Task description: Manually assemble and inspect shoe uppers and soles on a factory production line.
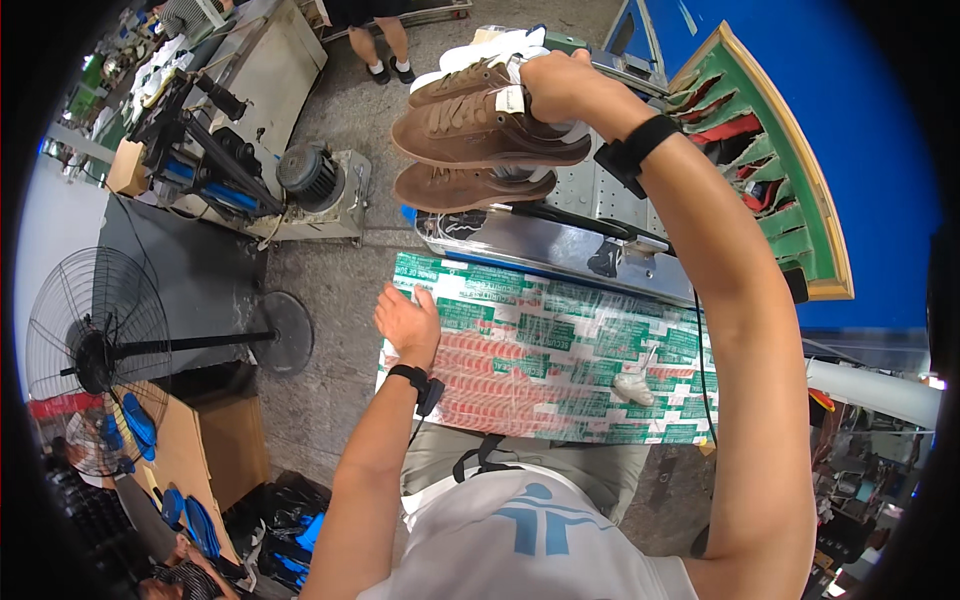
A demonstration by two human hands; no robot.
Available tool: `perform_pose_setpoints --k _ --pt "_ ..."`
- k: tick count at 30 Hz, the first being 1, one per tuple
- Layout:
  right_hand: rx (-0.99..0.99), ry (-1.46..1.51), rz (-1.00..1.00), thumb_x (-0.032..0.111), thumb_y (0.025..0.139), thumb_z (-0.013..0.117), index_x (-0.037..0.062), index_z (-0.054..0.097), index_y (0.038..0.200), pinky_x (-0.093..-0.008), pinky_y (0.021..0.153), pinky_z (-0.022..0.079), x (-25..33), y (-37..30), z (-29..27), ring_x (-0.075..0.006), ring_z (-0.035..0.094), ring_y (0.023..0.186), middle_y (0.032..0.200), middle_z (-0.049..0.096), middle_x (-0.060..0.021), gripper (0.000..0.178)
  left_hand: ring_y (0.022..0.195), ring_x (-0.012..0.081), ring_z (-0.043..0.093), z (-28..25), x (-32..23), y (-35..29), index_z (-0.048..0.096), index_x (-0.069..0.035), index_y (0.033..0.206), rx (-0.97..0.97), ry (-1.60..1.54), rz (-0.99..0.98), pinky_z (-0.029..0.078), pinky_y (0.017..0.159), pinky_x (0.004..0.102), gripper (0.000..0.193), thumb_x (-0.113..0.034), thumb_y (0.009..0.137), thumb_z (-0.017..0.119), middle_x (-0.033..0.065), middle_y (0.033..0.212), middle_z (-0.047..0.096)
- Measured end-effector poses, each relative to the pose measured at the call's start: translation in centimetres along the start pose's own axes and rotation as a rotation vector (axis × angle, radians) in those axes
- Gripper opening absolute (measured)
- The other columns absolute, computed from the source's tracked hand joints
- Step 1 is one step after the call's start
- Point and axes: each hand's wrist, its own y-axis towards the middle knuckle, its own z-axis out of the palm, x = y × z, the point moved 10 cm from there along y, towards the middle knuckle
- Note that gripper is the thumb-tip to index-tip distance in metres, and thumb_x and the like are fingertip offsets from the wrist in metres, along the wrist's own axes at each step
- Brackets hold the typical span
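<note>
Brown shoe (460, 137), laces already in, is being gripped near its collar by the right hand (556, 88); left hand (408, 322) is being held empty, fingers spread. What's left isn't being shown.

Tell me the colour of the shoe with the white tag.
The shoe is brown, best seen in the head view.

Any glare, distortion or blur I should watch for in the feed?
Head view: corners fall black; head view: the wood-framed green board bows near the right side, likely lens distortion; head view: pale glare streaks the patterned tabletop and metal panel; head view: the brown shoe at the right hand looks fairly sharp.
</note>
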Motion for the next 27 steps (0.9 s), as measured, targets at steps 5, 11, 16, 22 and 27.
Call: perform_pose_setpoints --k 5,11,16,22,27 --pt "-0.119 -0.054 -0.002 0.01 0.083 0.073 0.0131 0.079 0.131 -0.0575 0.11 0.045 -0.7 -0.5 -1.1 -0.0383 0.068 0.13 0.129 0.078 -0.017 0.049 0.119 0.046 0.063 0.5 -0.8 0.2 0.057 0.007 0.145 -0.004 -0.018 0.012 0.044 0.112 0.0565 0.063 -0.041 0.105 0.061 0.0268 0.129 0.066" --pt "-1.023 0.465 -0.209 0.019 0.088 0.075 0.0095 0.077 0.133 -0.0457 0.105 0.056 -2.8 -8.7 -5.3 -0.038 0.073 0.12 0.126 0.078 -0.0179 0.046 0.105 0.0504 0.067 1.3 0.6 0.7 0.061 0.005 0.137 0.095 -0.108 0.085 0.052 0.095 0.0618 0.058 -0.042 0.103 0.063 0.0283 0.117 0.07" --pt "-0.597 0.879 0.335 0.035 0.1 0.072 0.0098 0.078 0.138 -0.0419 0.105 0.059 -21.0 -12.9 10.8 -0.0323 0.077 0.12 0.133 0.08 -0.0194 0.046 0.116 0.0493 0.065 1.4 0.1 0.7 0.058 0.005 0.143 -0.031 0.051 0.049 0.05 0.102 0.0603 0.062 -0.045 0.107 0.059 0.0281 0.126 0.067" --pt "-0.698 0.489 1.119 0.035 0.098 0.065 -0.0032 0.073 0.14 -0.0483 0.109 0.056 -45.2 -29.7 21.9 -0.0434 0.074 0.126 0.132 0.078 -0.0282 0.057 0.122 0.0498 0.064 1.0 0.5 0.5 0.055 0.006 0.15 0.009 0.062 0.02 0.049 0.106 0.0595 0.063 -0.042 0.109 0.059 0.0296 0.134 0.066" --pt "-0.347 0.588 1.039 0.059 0.083 0.09 -0.0126 0.05 0.153 -0.0483 0.114 0.054 -44.8 -26.8 29.1 -0.0447 0.07 0.133 0.146 0.067 -0.0355 0.108 0.123 0.0499 0.064 1.4 -0.7 0.5 0.054 0.007 0.151 0.024 0.048 0.041 0.049 0.107 0.0595 0.063 -0.04 0.11 0.059 0.0304 0.135 0.066"
